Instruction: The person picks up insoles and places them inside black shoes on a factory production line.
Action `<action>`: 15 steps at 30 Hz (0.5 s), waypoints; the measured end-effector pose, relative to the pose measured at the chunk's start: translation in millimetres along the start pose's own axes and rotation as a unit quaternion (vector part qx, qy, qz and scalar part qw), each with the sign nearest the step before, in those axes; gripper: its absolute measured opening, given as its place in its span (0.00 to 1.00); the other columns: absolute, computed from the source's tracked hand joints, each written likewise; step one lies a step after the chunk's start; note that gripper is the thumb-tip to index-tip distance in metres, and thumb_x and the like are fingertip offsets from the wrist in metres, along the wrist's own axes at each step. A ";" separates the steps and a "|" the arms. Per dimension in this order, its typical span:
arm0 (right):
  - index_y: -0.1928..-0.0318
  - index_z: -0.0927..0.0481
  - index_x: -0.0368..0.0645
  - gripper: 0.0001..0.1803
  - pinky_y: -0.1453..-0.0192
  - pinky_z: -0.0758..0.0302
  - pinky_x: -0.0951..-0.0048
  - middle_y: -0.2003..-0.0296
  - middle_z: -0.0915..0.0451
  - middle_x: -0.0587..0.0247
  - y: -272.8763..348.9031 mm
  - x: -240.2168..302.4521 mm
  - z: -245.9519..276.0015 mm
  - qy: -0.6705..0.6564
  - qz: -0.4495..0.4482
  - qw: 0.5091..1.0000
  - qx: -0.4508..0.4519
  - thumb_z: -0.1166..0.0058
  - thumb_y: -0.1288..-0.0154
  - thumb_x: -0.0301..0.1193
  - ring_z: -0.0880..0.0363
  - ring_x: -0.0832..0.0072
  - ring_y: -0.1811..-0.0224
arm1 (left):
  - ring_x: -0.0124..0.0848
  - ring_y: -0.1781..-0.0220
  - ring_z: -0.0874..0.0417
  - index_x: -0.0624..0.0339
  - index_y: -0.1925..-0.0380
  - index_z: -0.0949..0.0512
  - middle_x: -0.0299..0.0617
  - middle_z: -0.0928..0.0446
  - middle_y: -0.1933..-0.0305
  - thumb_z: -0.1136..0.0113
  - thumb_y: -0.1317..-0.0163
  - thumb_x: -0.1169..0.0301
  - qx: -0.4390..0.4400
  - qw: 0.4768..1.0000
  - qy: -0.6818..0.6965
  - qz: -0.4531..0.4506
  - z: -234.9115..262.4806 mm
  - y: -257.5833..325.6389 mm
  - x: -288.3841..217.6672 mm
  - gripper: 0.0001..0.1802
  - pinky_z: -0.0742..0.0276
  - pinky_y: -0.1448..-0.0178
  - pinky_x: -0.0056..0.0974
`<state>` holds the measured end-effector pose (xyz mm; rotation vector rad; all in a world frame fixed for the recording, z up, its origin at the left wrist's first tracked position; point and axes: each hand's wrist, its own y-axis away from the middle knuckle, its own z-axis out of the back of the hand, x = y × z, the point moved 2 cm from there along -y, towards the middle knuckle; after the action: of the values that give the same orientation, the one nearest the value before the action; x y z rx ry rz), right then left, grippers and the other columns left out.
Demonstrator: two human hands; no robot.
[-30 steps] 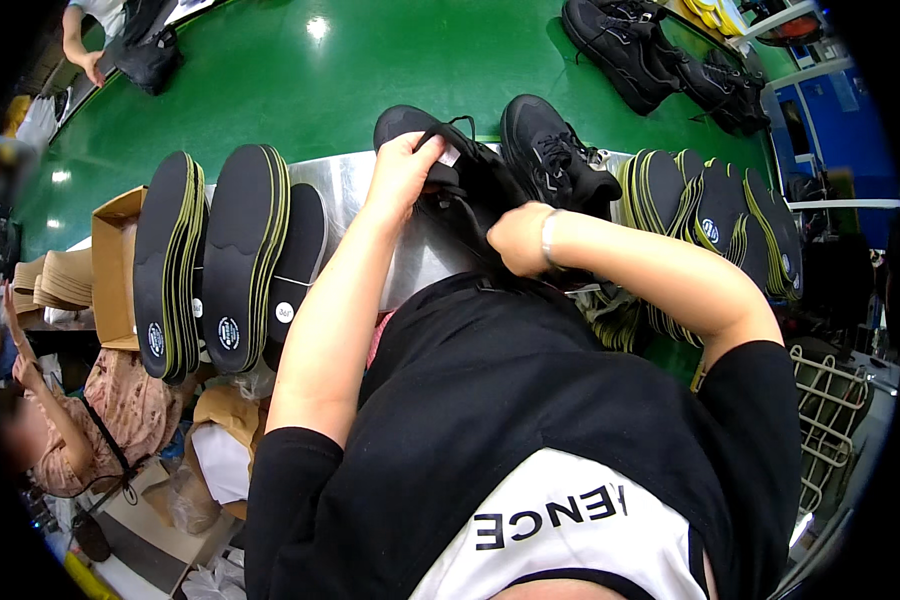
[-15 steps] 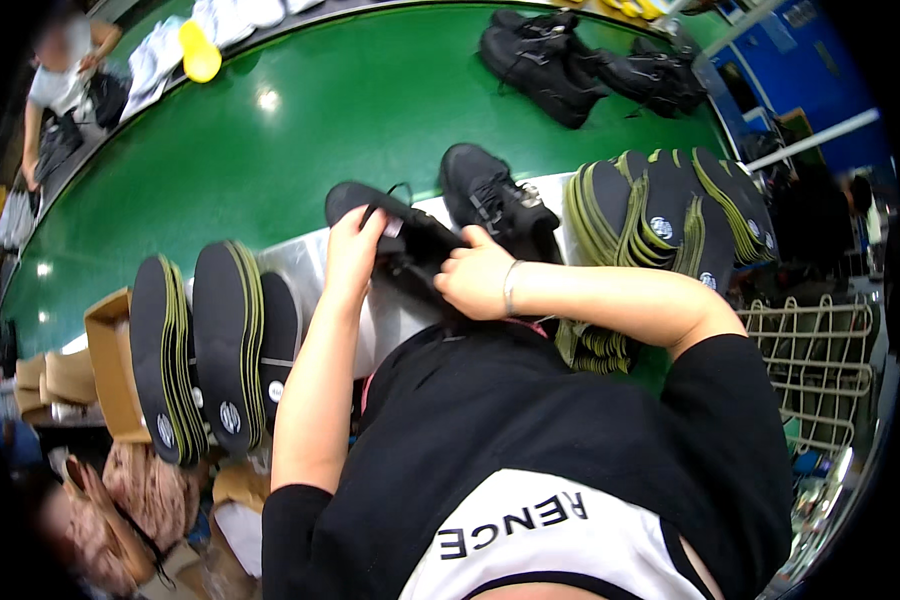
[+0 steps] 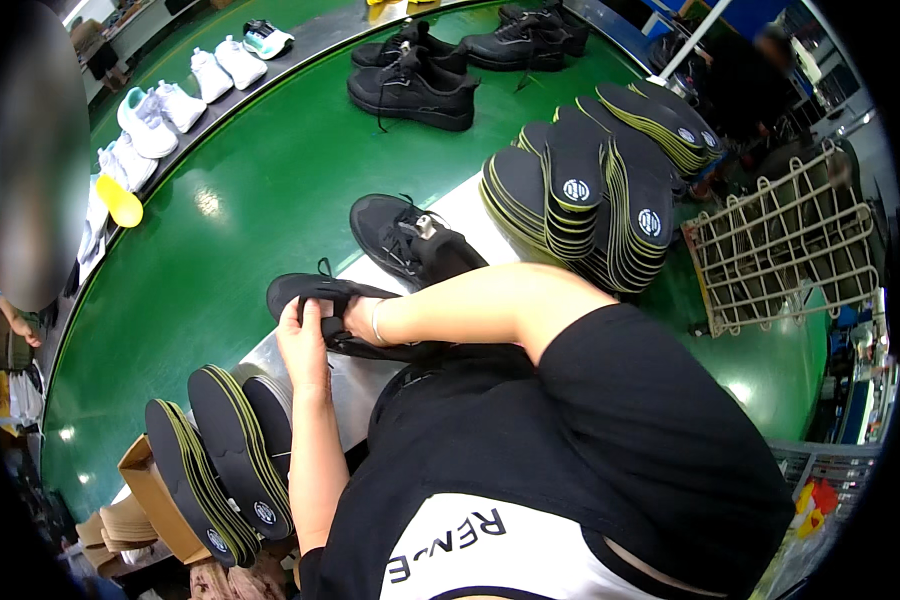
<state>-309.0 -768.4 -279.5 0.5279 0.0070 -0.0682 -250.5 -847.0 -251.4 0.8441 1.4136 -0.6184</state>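
At the far left of the frame, another person's hand shows beside the dark rim of the green bench. Along that rim, toward the upper left, stands a row of white shoes, with a yellow sole-shaped piece near its lower end. At the lower left, tan curved pieces lie beside an open cardboard box. Just right of the box, stacks of black insoles with yellow-green edges lean side by side.

Left of centre lies the black shoe being handled, toe toward the left. The left hand has its grip clamped on the shoe's upper at the opening, thumb and fingers together. The right hand reaches into the opening; its fingers are hidden, and the state of its grip cannot be told.

At centre, a second black shoe sits just above the right forearm, laces uppermost. Further black shoes stand at upper centre. Right of centre are more insole stacks, layered and overlapping. A pale wire rack occupies the right.
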 end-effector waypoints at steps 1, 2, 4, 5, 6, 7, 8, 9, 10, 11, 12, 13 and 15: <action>0.58 0.24 0.43 0.17 0.57 0.30 0.66 0.56 0.26 0.55 -6.1 -0.9 -1.9 -0.017 -0.012 1.000 0.016 0.54 0.47 0.36 0.26 0.62 0.57 | 0.21 0.66 0.28 0.65 0.63 0.27 0.35 0.26 0.66 0.50 0.41 0.71 0.005 1.000 0.006 0.001 -1.8 0.7 0.1 0.09 0.32 0.60 0.26; 0.58 0.24 0.43 0.17 0.57 0.31 0.66 0.55 0.26 0.55 -12.5 -0.3 -4.8 -0.016 -0.019 0.999 0.028 0.54 0.47 0.36 0.26 0.63 0.57 | 0.21 0.66 0.28 0.65 0.63 0.27 0.35 0.26 0.66 0.50 0.41 0.71 0.009 1.000 0.012 0.003 -2.3 0.5 1.5 0.10 0.32 0.60 0.26; 0.57 0.24 0.44 0.17 0.55 0.31 0.65 0.54 0.27 0.57 -23.8 3.3 -7.1 -0.010 -0.025 0.999 0.042 0.55 0.46 0.37 0.27 0.63 0.55 | 0.21 0.66 0.28 0.65 0.62 0.27 0.34 0.26 0.66 0.51 0.41 0.71 0.007 1.000 0.016 -0.005 -1.9 2.8 4.6 0.10 0.32 0.59 0.26; 0.56 0.24 0.45 0.17 0.54 0.31 0.65 0.54 0.27 0.57 -28.2 4.5 -8.7 -0.004 -0.026 0.999 0.047 0.56 0.46 0.37 0.28 0.64 0.54 | 0.21 0.66 0.28 0.65 0.62 0.28 0.34 0.26 0.66 0.51 0.41 0.70 0.000 1.000 0.018 -0.007 -2.6 5.1 4.2 0.10 0.32 0.59 0.26; 0.56 0.24 0.45 0.18 0.54 0.32 0.65 0.53 0.27 0.58 -32.1 5.9 -11.5 0.004 -0.026 0.998 0.050 0.56 0.45 0.37 0.28 0.64 0.53 | 0.21 0.66 0.28 0.65 0.62 0.28 0.34 0.26 0.66 0.51 0.41 0.70 -0.006 1.000 0.021 -0.010 -4.0 6.7 3.1 0.10 0.32 0.59 0.26; 0.56 0.24 0.45 0.18 0.53 0.32 0.65 0.53 0.27 0.58 -35.0 5.9 -14.1 0.011 -0.027 0.998 0.052 0.57 0.45 0.37 0.29 0.65 0.53 | 0.23 0.65 0.27 0.66 0.62 0.28 0.36 0.26 0.66 0.50 0.41 0.71 -0.012 1.000 0.010 -0.020 -6.3 8.4 0.4 0.10 0.32 0.57 0.27; 0.55 0.24 0.46 0.18 0.52 0.32 0.64 0.52 0.28 0.59 -37.7 6.4 -18.6 0.018 -0.026 0.998 0.054 0.57 0.44 0.38 0.29 0.65 0.52 | 0.24 0.64 0.27 0.66 0.62 0.28 0.37 0.25 0.66 0.50 0.42 0.71 -0.014 0.998 -0.055 -0.041 -9.7 13.5 -4.1 0.10 0.32 0.57 0.27; 0.55 0.25 0.46 0.18 0.52 0.33 0.64 0.52 0.28 0.60 -38.9 6.5 -21.8 0.035 -0.021 0.998 0.055 0.58 0.44 0.38 0.30 0.65 0.51 | 0.25 0.64 0.27 0.66 0.62 0.28 0.38 0.25 0.66 0.49 0.42 0.72 -0.017 0.991 -0.116 -0.068 -15.9 19.7 -14.2 0.10 0.32 0.56 0.28; 0.54 0.25 0.47 0.18 0.51 0.33 0.64 0.51 0.28 0.60 -40.7 7.0 -25.9 0.054 -0.016 0.997 0.054 0.58 0.44 0.38 0.30 0.66 0.50 | 0.25 0.63 0.26 0.66 0.62 0.29 0.39 0.25 0.66 0.49 0.43 0.72 -0.020 0.980 -0.176 -0.095 -20.1 23.2 -20.2 0.10 0.32 0.56 0.28; 0.54 0.25 0.47 0.18 0.50 0.33 0.64 0.51 0.29 0.61 -40.9 5.3 -32.4 0.077 -0.007 0.995 0.056 0.58 0.43 0.38 0.30 0.66 0.49 | 0.26 0.63 0.26 0.65 0.62 0.29 0.39 0.25 0.66 0.49 0.44 0.74 -0.007 0.971 -0.211 -0.116 -20.0 21.4 -18.9 0.10 0.32 0.55 0.28; 0.53 0.25 0.48 0.19 0.50 0.33 0.63 0.50 0.29 0.62 -46.0 6.3 -39.2 0.112 0.007 0.992 0.054 0.59 0.43 0.39 0.31 0.67 0.49 | 0.25 0.63 0.27 0.65 0.62 0.29 0.39 0.25 0.66 0.49 0.44 0.74 0.009 0.973 -0.199 -0.120 -15.7 18.1 -17.4 0.10 0.32 0.55 0.28; 0.53 0.25 0.48 0.19 0.49 0.34 0.63 0.50 0.29 0.62 -46.0 7.1 -45.5 0.158 0.028 0.986 0.051 0.59 0.43 0.39 0.31 0.67 0.48 | 0.24 0.63 0.27 0.65 0.62 0.29 0.39 0.25 0.66 0.48 0.44 0.75 0.029 0.974 -0.186 -0.123 -12.8 14.1 -15.6 0.10 0.32 0.56 0.28; 0.53 0.25 0.51 0.19 0.48 0.35 0.63 0.48 0.30 0.70 -2.9 12.4 -17.1 0.247 0.079 0.961 0.100 0.64 0.40 0.42 0.32 0.70 0.47 | 0.23 0.63 0.27 0.65 0.63 0.29 0.38 0.25 0.66 0.48 0.44 0.76 0.048 0.982 -0.144 -0.111 1.2 4.8 -5.7 0.09 0.32 0.56 0.28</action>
<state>-296.6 -763.1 -296.0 0.7359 0.4507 0.2231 -246.4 -845.8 -245.2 0.6455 1.2274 -0.9476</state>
